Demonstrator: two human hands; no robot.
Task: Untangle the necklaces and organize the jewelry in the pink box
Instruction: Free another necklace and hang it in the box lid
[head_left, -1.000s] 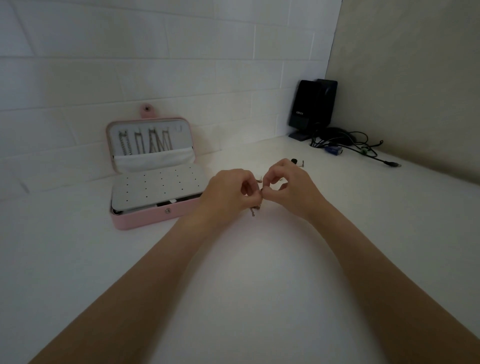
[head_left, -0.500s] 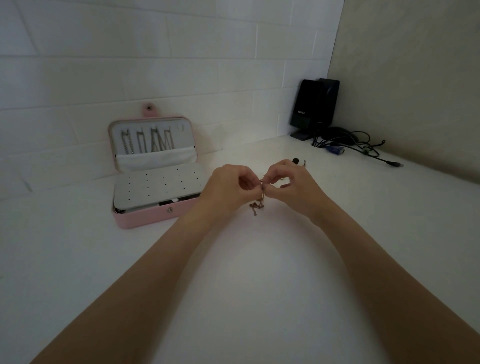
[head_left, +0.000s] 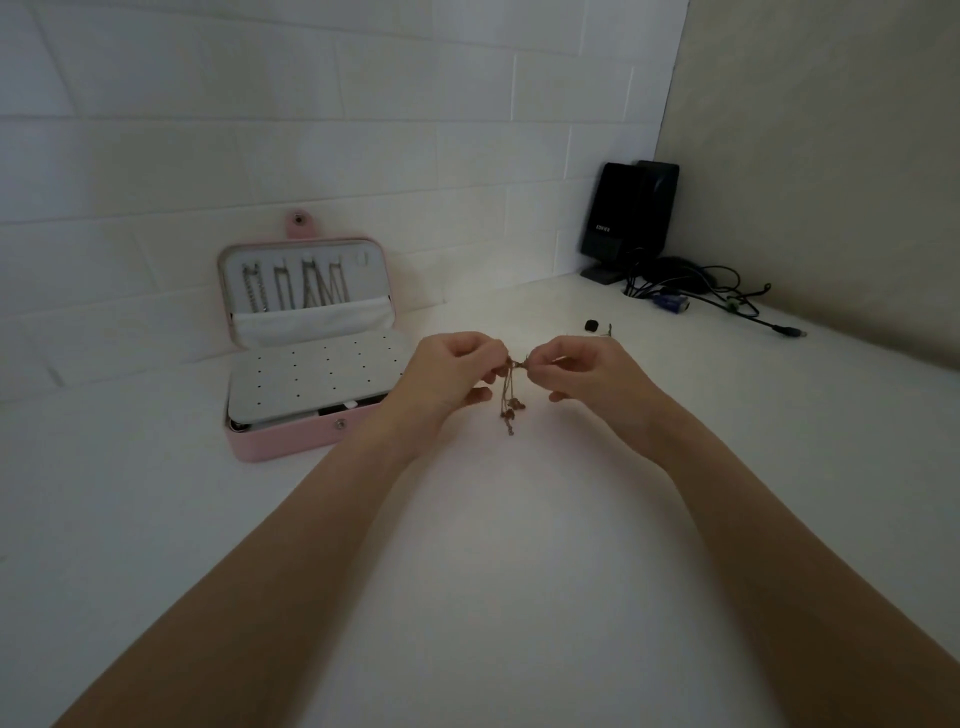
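Still mid-untangle at frame centre, left hand (head_left: 447, 382) and right hand (head_left: 582, 371) pinching the necklace knot (head_left: 511, 397), probably needs gentle teasing apart next.

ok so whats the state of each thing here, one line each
pink jewelry box: open, lid upright against the wall
necklaces in lid: hanging straight in a row
tangled necklace: pinched at the top by both hands, its ends dangling
left hand: pinches the necklace
right hand: pinches the necklace
black speaker: upright in the corner
cables: loose on the table
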